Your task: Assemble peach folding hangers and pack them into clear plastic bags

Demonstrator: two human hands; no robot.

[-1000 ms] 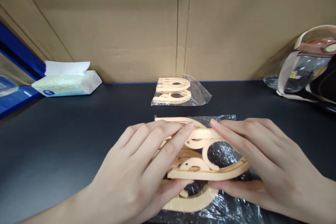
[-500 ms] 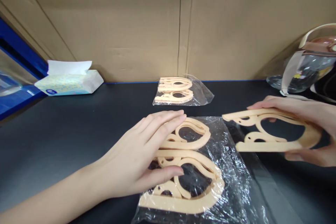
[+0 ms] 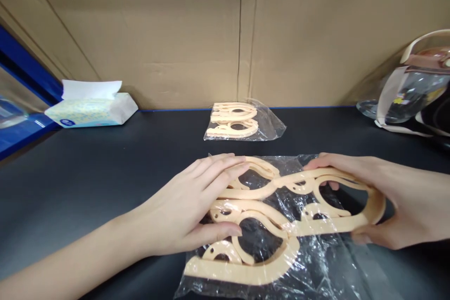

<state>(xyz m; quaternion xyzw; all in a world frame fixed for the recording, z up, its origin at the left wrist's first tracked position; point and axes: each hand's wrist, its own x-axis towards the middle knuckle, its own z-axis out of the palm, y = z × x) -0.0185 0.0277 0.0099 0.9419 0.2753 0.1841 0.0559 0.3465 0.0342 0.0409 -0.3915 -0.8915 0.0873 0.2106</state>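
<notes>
The right hand [image 3: 404,197] has its grip closed around the rounded end of a pale beige piece [image 3: 328,226], thumb below and fingers above. The piece is a smooth, matte loop with two straight arms pointing left, inner curved hooks and small round holes; it is over a clear bag [image 3: 326,262], its arm tips by two bagged pieces [image 3: 246,274] of the same looped shape. Whether they touch is unclear. The left hand [image 3: 190,206] lies over those, grip wide, thumb apart from outstretched fingers. Farther back on the black bench [image 3: 87,173] sits a second clear bag [image 3: 270,124] with similar pieces. A tissue pack [image 3: 87,112] bears a blue oval logo, too small to read; a strapped bottle [image 3: 422,84] at right shows a yellow motif.
</notes>
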